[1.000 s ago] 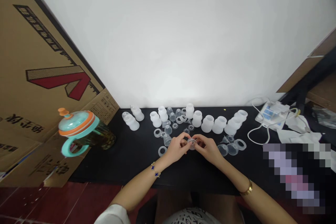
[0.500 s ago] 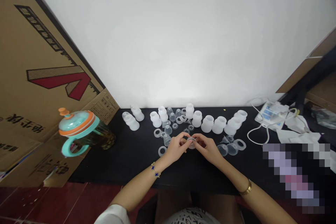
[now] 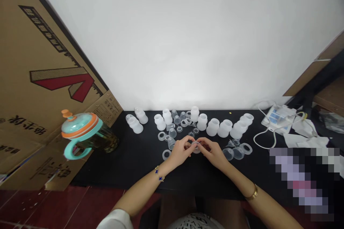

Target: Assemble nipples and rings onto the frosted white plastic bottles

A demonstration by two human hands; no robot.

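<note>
My left hand [image 3: 180,151] and my right hand [image 3: 213,151] meet over the middle of the black table [image 3: 129,164], both pinching one small clear plastic ring-shaped part [image 3: 196,146] between their fingertips. Behind them a row of frosted white bottle bodies [image 3: 213,126] stands along the wall. Clear caps and rings [image 3: 166,154] lie scattered round both hands, one ring just left of my left hand and several to the right [image 3: 237,150].
A teal-and-orange lidded jug [image 3: 86,134] stands at the table's left end against a big cardboard box [image 3: 40,86]. A white device with cable [image 3: 276,118] and crumpled papers lie at the right. A blurred patch covers the near right corner.
Both hands have kept their pinch on the clear part in nearly the same spot, with only small finger movement. The view has shifted slightly.
</note>
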